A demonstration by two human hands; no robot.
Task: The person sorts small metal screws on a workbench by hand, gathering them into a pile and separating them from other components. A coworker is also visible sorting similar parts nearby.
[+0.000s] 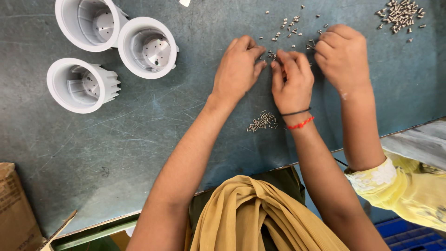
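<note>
step: sorting small screws, picking them out of the loose scatter of screws [290, 25] on the grey-green table [139, 130]; reads as mid-pick, not start or finish
landmark: that loose scatter, all places given from it
left hand [239, 67]: just below-left of the scatter, fingers curled in, thumb and forefinger tips pressed together at the scatter's lower edge; pinching something tiny, likely a screw, too small to confirm
right hand [292, 79]: directly below the scatter, fingers bunched, tips meeting my left fingertips at the same spot; looks like a pinch, what's in it I cannot tell
my arms: both bare, reaching forward from the bottom of view, wrists slightly bent down; black band and red thread [299, 123] on my right wrist
sorted row [262, 122]: small neat bunch of screws, well below the scatter, just beside my right wrist
other person's hand [341, 53]: right of the scatter, loosely fisted at its edge, yellow sleeve [399, 186]; not mine
big pile [402, 14]: far right of the scatter, near the top edge
white housings [111, 46]: three finned round cups, well left of the scatter, open side up, untouched
cardboard box [16, 209]: far below-left, at the table's corner
next move calls for: a fine fingertip grip on one screw, carrying it down to the sorted row without nudging it
</note>
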